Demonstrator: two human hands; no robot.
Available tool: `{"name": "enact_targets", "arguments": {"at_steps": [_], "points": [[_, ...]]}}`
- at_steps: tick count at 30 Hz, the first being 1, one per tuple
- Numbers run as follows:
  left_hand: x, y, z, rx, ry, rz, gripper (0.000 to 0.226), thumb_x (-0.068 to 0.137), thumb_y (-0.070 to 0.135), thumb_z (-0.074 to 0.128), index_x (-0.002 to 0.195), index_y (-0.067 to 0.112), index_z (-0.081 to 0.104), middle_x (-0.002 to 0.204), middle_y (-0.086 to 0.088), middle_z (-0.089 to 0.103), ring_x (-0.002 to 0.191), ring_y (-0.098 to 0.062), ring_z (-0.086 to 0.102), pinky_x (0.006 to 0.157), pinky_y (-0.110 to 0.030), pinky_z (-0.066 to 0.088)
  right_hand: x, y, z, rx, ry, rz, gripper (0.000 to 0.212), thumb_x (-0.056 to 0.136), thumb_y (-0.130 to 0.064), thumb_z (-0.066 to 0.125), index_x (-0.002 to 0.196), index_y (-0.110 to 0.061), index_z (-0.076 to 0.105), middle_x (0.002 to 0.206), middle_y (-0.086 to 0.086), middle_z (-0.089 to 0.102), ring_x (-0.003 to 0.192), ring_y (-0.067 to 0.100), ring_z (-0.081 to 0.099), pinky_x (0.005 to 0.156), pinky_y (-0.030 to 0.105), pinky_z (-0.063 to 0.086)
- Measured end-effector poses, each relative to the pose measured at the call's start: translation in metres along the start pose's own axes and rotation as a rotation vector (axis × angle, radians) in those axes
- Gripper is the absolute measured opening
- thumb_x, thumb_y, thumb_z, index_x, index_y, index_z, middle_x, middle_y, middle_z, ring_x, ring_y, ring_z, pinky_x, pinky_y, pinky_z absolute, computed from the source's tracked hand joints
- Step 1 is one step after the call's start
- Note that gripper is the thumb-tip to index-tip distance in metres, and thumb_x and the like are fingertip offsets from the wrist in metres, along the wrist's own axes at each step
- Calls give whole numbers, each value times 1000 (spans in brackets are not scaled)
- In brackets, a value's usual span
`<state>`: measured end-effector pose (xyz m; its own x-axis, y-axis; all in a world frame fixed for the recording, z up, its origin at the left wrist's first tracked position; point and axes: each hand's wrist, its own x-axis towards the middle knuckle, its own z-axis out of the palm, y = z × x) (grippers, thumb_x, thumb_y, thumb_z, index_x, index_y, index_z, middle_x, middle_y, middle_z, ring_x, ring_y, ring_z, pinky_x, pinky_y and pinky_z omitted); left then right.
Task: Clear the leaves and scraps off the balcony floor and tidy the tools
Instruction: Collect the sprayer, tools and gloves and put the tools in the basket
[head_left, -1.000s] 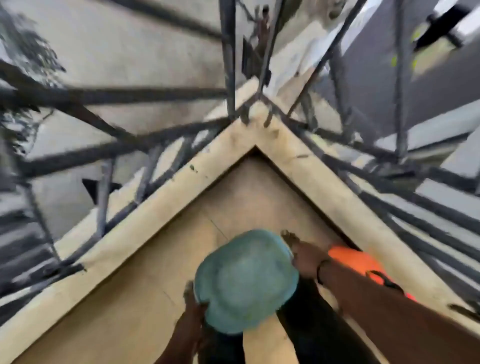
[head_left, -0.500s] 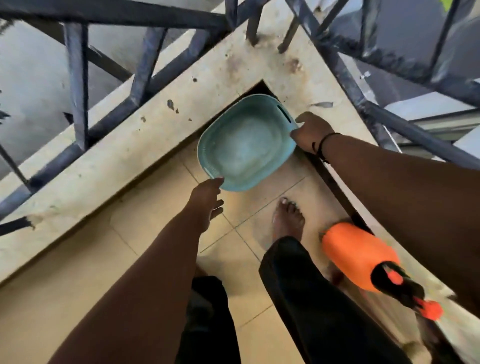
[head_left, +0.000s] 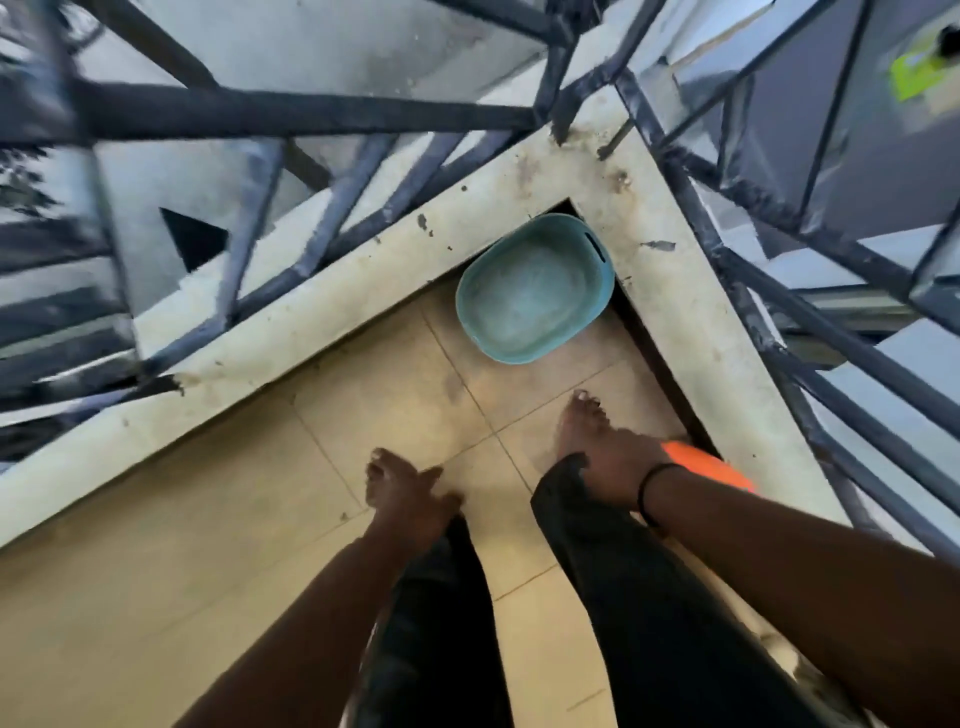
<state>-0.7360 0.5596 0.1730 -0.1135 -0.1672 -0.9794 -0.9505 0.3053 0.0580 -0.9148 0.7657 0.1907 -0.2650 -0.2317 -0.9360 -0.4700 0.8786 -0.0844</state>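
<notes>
A teal plastic basin (head_left: 535, 291) stands upright and empty on the tiled floor, tucked into the balcony's corner against the concrete curb. My left hand (head_left: 408, 496) hangs above the floor in front of my left leg, fingers relaxed, holding nothing. My right hand (head_left: 618, 470) hangs in front of my right leg near my bare foot, a black band on its wrist, and holds nothing. An orange sprayer (head_left: 709, 467) lies on the floor to the right, mostly hidden behind my right wrist.
A stained concrete curb (head_left: 322, 312) edges the floor on both sides of the corner, with a dark metal railing (head_left: 311, 111) fixed on top. Beige floor tiles (head_left: 208, 545) spread to the left. A long drop lies beyond the railing.
Both hands have let go of the teal basin, which now stands in the corner, and have pulled back toward my legs.
</notes>
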Motion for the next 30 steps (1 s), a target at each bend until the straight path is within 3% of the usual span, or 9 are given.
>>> {"name": "enact_targets", "arguments": {"at_steps": [1,3,5,9,13,16,21,25,30], "points": [[-33,-4,-9,66,-51,34,93,76,66,54,151,18,28,155,-21,28,139,-39,33,112,-43,32,-21,-10,-1,-46,-20,-42,66,91,-25,44,149,-10,16,156,23,15,139,39,32,106,52,38],[-102,-16,-30,165,-35,80,68,93,52,53,150,19,33,151,-11,41,135,-29,43,106,-34,36,-70,-34,-17,-133,-37,-136,56,90,-24,44,141,-9,28,149,24,30,133,39,37,103,51,40],[-154,-34,-50,212,94,85,61,95,52,51,147,24,38,147,-4,47,132,-24,47,104,-35,40,-119,-57,-39,-225,3,-208,47,90,-26,45,134,-12,38,141,21,41,129,37,41,103,46,37],[-241,-51,-77,228,306,123,63,96,54,48,149,24,35,154,-2,38,139,-24,39,111,-40,36,-192,-89,-87,-412,159,-355,50,89,-33,50,136,-18,39,130,10,53,115,29,52,94,39,43],[-331,-75,-73,99,547,148,65,97,52,47,153,23,29,159,-2,30,143,-22,33,113,-37,33,-257,-137,-128,-629,288,-536,52,92,-38,49,140,-22,38,138,7,50,122,29,50,96,37,44],[-388,-97,-38,-55,567,69,69,97,53,45,154,23,24,162,-4,21,146,-22,26,116,-37,28,-312,-164,-145,-869,305,-683,56,94,-42,47,145,-23,33,144,6,45,128,27,47,103,36,41],[-456,-139,-3,-236,683,-51,78,95,62,43,157,22,15,164,-4,12,148,-24,19,118,-39,23,-414,-217,-172,-1212,356,-912,56,91,-46,48,141,-27,35,136,1,49,122,24,49,97,36,43],[-488,-178,2,-371,836,-25,79,93,63,44,156,24,16,164,-3,13,149,-21,18,118,-37,23,-474,-277,-152,-1331,457,-1054,52,90,-46,51,137,-28,38,134,2,50,122,26,50,97,39,45],[-528,-257,25,-370,954,0,80,93,63,45,156,23,16,164,-5,12,149,-21,17,118,-35,22,-508,-343,-44,-1402,469,-1116,56,88,-49,55,137,-27,37,134,5,49,122,29,49,97,44,46]]}}
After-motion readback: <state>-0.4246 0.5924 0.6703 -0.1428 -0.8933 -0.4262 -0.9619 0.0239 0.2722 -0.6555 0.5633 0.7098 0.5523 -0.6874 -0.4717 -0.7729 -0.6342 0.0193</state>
